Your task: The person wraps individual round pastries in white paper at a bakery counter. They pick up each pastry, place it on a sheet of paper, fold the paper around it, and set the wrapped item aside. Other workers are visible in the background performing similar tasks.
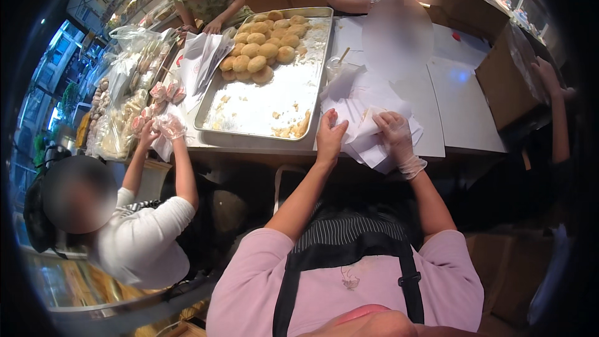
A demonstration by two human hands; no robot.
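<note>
White paper bags (374, 103) lie in a loose, overlapping pile on the table in front of me. My left hand (331, 136), bare, is at the pile's left edge with its fingers apart and nothing in it. A clear plastic glove covers my right hand (395, 134), whose fingers are bent closed over a white paper edge on the pile; whether anything is inside that paper I cannot tell. Left of the pile stands a large metal tray (324, 43). Round golden-brown pastries (265, 47) are heaped at its far end, and crumbs lie nearer me.
Behind the bags is a clear cup (337, 67) with a straw. At the left, a person's gloved hands (163, 128) handle small wrapped items beside plastic-bagged goods (125, 90). Another stack of paper bags (204, 62) leans by the tray. A cardboard box (508, 75) stands right; people surround the table.
</note>
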